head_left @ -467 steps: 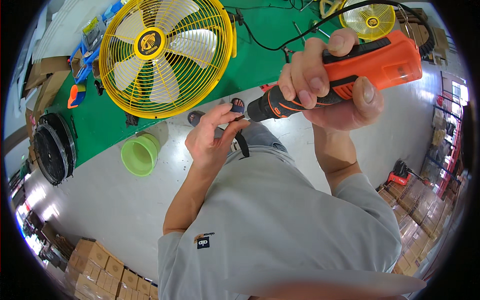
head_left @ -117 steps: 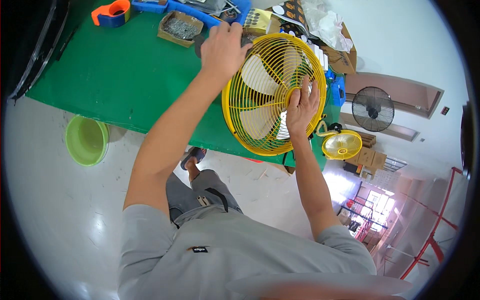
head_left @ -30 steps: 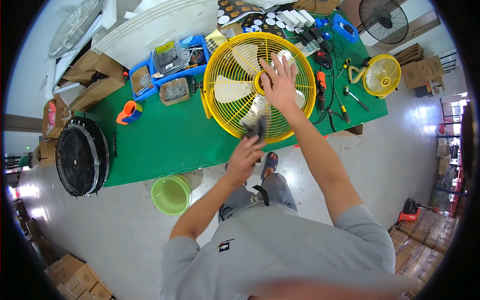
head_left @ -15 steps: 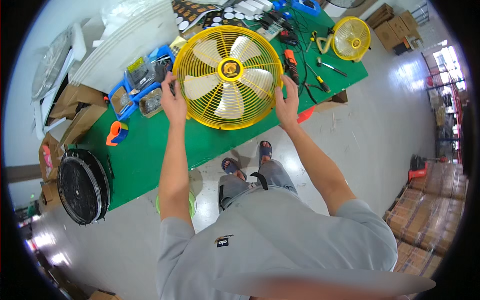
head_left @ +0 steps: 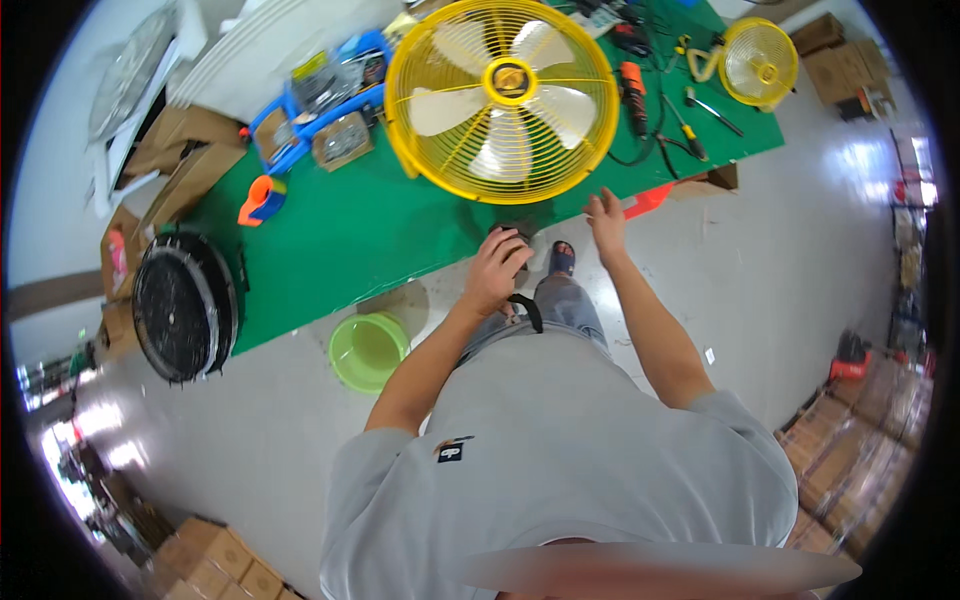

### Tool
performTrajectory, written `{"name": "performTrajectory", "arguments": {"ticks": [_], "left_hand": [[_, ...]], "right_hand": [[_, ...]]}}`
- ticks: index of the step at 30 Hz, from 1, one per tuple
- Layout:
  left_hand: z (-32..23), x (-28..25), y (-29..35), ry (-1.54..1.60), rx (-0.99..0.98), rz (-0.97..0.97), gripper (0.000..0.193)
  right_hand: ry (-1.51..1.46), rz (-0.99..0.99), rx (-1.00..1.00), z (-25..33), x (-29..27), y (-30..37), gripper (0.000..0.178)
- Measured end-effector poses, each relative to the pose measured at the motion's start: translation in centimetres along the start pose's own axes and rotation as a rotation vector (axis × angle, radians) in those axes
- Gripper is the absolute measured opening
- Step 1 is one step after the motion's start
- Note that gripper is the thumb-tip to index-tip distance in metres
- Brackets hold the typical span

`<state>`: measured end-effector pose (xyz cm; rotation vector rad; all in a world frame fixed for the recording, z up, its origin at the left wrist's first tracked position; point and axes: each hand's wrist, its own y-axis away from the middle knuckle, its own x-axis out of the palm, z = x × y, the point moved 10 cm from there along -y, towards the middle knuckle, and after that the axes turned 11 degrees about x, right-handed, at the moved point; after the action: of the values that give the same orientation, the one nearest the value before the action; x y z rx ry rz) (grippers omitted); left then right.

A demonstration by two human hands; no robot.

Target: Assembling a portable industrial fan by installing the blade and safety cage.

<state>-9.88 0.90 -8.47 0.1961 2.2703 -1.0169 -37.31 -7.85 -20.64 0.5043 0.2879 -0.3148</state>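
Observation:
A large yellow fan [head_left: 502, 100] with pale blades behind a round wire guard rests on the green table [head_left: 330, 235]. My left hand [head_left: 497, 270] is off the fan, below its front rim and near my waist. Its fingers are loosely bent and apart, with nothing in them. To the right, my right hand [head_left: 607, 226] hovers by the table's front edge, just below the fan's lower right rim. Its fingers are partly stretched and appear to hold nothing. Neither hand touches the fan.
Blue bins [head_left: 290, 145] with small parts and an orange-and-blue tape dispenser [head_left: 262, 200] lie left. A black round fan part [head_left: 178, 312] stands at the left end. Right are an orange power tool [head_left: 634, 98], screwdrivers and a smaller yellow fan [head_left: 760, 62]. A green bucket [head_left: 366, 352] stands below.
Both hands have let go of the fan's sides and drawn back toward my body, the left one farther. The view has shifted, so the table and fan sit higher and the bucket shows fully.

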Motion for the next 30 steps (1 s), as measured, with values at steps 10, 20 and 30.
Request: {"name": "performTrajectory", "arguments": {"ticks": [10,20,30], "left_hand": [[15.9,-20.6,15.2,-0.832,-0.637,0.061,0.057],[4.8,-4.8,-8.4,-0.544,-0.221,0.013,0.075],[10.0,1.9,-3.4,-0.672,-0.291,0.207,0.079]], "right_hand": [[0.047,-0.146,-0.183,11.9,-3.9,-8.9,0.071],[-0.107,-0.016,-0.060,19.0,-0.5,-19.5,0.085],[-0.190,0.113,-0.191,20.6,0.5,-13.9,0.042]]}}
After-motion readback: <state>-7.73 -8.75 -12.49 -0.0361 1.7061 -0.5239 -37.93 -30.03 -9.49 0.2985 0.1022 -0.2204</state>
